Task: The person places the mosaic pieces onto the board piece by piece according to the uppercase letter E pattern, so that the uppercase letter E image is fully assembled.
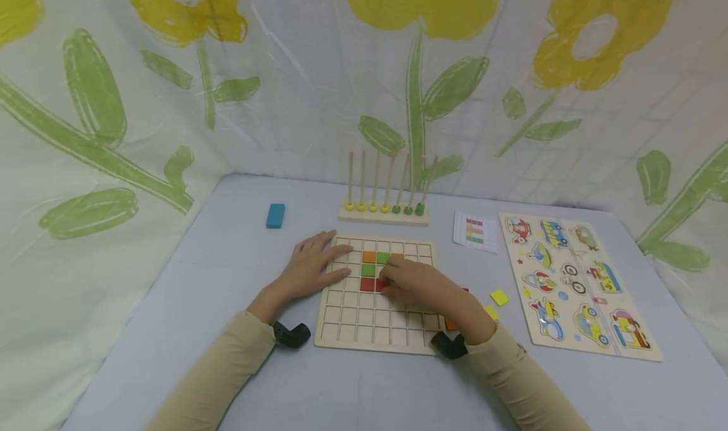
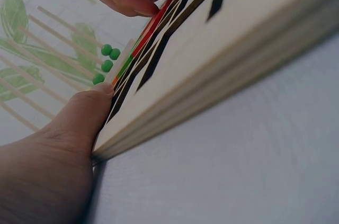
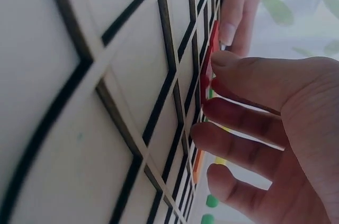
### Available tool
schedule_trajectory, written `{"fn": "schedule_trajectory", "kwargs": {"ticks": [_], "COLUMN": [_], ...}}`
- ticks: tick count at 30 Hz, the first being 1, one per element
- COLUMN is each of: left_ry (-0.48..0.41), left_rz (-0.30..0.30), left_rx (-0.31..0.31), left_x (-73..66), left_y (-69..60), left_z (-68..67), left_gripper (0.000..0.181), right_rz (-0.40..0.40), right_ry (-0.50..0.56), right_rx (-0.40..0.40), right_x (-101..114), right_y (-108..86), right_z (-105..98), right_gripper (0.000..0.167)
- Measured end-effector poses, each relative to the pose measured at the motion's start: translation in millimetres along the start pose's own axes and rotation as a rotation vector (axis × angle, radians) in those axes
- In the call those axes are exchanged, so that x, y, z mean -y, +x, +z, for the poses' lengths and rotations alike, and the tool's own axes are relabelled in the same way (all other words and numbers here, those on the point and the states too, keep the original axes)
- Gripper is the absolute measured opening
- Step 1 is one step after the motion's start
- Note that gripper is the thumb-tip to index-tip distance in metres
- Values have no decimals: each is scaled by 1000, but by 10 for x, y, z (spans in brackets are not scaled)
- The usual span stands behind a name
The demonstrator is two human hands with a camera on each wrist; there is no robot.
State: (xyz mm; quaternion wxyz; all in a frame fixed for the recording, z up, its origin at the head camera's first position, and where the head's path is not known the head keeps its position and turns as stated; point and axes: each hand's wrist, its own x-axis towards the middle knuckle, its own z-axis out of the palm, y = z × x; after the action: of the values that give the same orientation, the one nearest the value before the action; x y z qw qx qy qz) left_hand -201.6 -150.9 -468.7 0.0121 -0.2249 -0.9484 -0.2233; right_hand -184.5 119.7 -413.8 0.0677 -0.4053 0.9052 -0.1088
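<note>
A wooden grid board (image 1: pixel 347 333) bears orange, green and red square tiles in its upper middle. The right hand (image 1: pixel 418 284) reaches over it from the right, thumb and forefinger pinching a red tile (image 3: pixel 205 81) low in the grid, its other fingers loosely bent. Directly left of that tile lies another red tile (image 1: pixel 367 284), with a green tile (image 1: pixel 368 270) above it. The left hand (image 1: pixel 309 268) rests on the board's left edge with fingers spread; its thumb (image 2: pixel 79 113) lies along the rim in the left wrist view. The right hand partly hides the tiles beneath it.
Behind the board stands a bead rack (image 1: pixel 383 216) with upright rods. A blue block (image 1: pixel 275 216) lies back left. To the right are a pattern card (image 1: pixel 475 231), loose yellow tiles (image 1: pixel 499 297), red and orange ones partly behind the right forearm, and a picture puzzle (image 1: pixel 580 285).
</note>
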Motion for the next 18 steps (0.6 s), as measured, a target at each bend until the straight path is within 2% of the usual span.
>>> {"fn": "schedule_trajectory", "kwargs": {"ticks": [4,7,12,18], "left_ry": [6,7,17,2], "left_rz": [0,3,14,13], "left_rx": [2,-2,-13,-11], "left_x": [0,2,11,12], "left_y": [2,3,9,7], "left_z": [5,19,29,6], "left_gripper": [53,53,54,55], "right_rz": [16,78,240,337], "right_ry": [-34,-21,56,58], "right_rx": [11,24,35,20], "right_x": [-53,-148,-391,-672], "right_y": [-76,-217,-571,-1061], "right_z": [-51,-124,-244,-325], "right_gripper": [15,19,24,23]}}
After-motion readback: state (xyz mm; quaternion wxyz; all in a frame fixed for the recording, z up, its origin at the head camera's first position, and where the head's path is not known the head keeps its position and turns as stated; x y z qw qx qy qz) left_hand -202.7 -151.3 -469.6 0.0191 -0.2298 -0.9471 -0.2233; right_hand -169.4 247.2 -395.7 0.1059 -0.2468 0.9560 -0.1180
